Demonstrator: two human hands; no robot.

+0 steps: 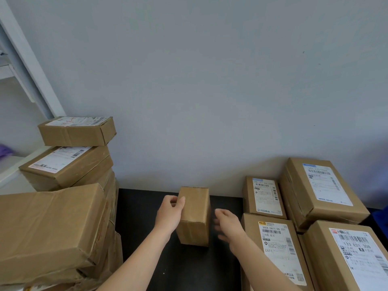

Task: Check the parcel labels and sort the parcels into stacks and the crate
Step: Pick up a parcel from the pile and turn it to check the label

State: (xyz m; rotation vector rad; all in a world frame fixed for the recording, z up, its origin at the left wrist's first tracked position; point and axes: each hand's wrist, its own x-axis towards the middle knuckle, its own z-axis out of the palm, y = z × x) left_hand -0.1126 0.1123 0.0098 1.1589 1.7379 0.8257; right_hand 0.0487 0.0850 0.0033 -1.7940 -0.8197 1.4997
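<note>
Black table (144, 238), parcel (196, 215), pale wall (210, 80) behind.

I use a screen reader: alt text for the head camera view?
A person's left hand grips a small cardboard parcel standing on a black table, with the right hand open beside it. Parcel stacks rise at left; labelled parcels lie at right.

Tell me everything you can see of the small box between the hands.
The small box is plain brown cardboard, closed, with tape seams and no label on the faces in view. It sits on the black table near the wall. The left hand grips its upper left edge; the right hand, open and blurred, is close to its right side but apart.
</note>
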